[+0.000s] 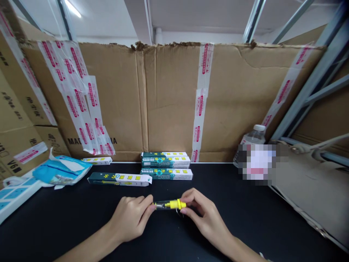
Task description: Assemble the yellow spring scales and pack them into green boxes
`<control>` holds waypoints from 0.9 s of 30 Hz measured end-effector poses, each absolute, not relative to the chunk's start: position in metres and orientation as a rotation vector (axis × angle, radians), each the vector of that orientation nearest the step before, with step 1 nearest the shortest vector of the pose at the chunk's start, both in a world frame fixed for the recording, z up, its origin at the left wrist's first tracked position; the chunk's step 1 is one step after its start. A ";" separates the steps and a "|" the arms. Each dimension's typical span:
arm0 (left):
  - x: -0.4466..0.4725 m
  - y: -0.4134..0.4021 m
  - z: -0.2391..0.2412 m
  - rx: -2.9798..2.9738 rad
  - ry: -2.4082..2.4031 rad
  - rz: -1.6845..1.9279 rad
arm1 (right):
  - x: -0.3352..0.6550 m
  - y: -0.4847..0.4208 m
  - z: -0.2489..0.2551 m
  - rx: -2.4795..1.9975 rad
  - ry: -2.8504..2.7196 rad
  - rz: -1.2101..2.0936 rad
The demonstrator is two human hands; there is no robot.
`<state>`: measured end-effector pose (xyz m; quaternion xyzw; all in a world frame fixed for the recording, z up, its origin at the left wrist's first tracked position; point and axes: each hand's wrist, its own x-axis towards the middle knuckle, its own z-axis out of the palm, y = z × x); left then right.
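Note:
A spring scale (172,204) with a clear tube, a metal spring inside and a yellow end piece lies level between my two hands, above the black tabletop. My left hand (133,214) is closed round the tube's left end, which its fingers hide. With thumb and fingers, my right hand (204,215) pinches the yellow end on the right. A small metal hook or ring hangs under that end, partly blurred. Just beyond my left hand lies a green and white box (120,179) with yellow lettering, one end flap loose.
Several like boxes (166,174) are at the back centre, and another white box (98,160) lies left of them. A blue packet (64,169) rests at the left. A plastic bottle (255,135) and a beige bag (313,189) stand right. A cardboard wall (171,105) closes the back.

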<state>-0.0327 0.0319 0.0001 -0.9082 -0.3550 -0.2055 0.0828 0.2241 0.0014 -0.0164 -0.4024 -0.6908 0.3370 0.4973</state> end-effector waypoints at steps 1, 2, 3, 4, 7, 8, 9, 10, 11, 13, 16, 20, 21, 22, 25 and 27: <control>-0.033 0.032 0.000 -2.711 -1.063 -0.617 | 0.224 0.002 -0.016 -0.977 -1.656 0.849; -0.033 0.032 0.000 -2.711 -1.067 -0.619 | 0.224 0.002 -0.015 -0.995 -1.637 0.884; -0.033 0.032 0.000 -2.709 -1.070 -0.619 | 0.223 0.002 -0.015 -1.026 -1.624 0.918; -0.033 0.032 0.000 -2.707 -1.073 -0.617 | 0.223 0.002 -0.015 -1.067 -1.616 0.947; -0.032 0.032 0.001 -2.710 -1.073 -0.604 | 0.223 0.002 -0.017 -1.156 -1.617 1.009; -0.032 0.033 0.001 -2.712 -1.072 -0.599 | 0.223 0.002 -0.017 -1.161 -1.626 1.017; -0.032 0.033 0.002 -2.714 -1.073 -0.595 | 0.223 0.002 -0.017 -1.155 -1.634 1.015; -0.032 0.033 0.002 -2.716 -1.075 -0.591 | 0.223 0.002 -0.017 -1.141 -1.643 0.995; -0.031 0.033 0.002 -2.719 -1.078 -0.589 | 0.223 0.001 -0.017 -1.120 -1.661 0.956; -0.031 0.033 0.001 -2.725 -1.087 -0.588 | 0.224 0.001 -0.015 -1.068 -1.708 0.829; -0.032 0.034 -0.001 -2.728 -1.105 -0.604 | 0.225 0.001 -0.013 -0.989 -1.739 0.702; -0.033 0.034 -0.003 -2.719 -1.126 -0.633 | 0.224 0.002 -0.012 -0.970 -1.660 0.838; -0.033 0.034 -0.004 -2.716 -1.127 -0.639 | 0.224 0.003 -0.012 -1.003 -1.638 0.862; -0.033 0.034 -0.004 -2.715 -1.124 -0.643 | 0.224 0.003 -0.012 -1.048 -1.623 0.875; -0.033 0.033 -0.005 -2.708 -1.115 -0.648 | 0.224 0.002 -0.014 -1.147 -1.623 0.887; -0.033 0.033 -0.005 -2.703 -1.116 -0.649 | 0.224 0.001 -0.015 -1.149 -1.638 0.895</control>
